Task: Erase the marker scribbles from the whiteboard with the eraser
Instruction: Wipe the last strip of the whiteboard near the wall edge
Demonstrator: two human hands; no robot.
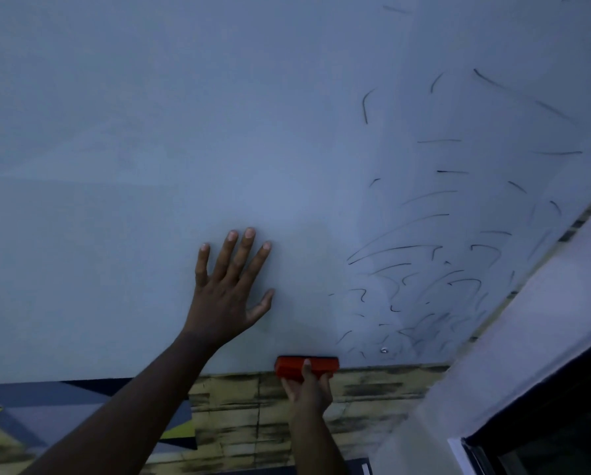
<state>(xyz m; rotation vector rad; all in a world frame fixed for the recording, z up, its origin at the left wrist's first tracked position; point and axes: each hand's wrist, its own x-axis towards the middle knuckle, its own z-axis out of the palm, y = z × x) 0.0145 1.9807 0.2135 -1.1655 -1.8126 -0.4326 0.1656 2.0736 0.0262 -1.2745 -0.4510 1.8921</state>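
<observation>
Gripping eraser (306, 366), right hand (309, 392).

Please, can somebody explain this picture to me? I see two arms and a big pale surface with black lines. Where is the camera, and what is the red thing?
The camera sits on the person's head, looking forward and down. The pale surface is a whiteboard. The left hand rests flat on it with straight fingers. The right hand holds a red eraser at the board's bottom edge. The black marker scribbles remain on the right side.
</observation>
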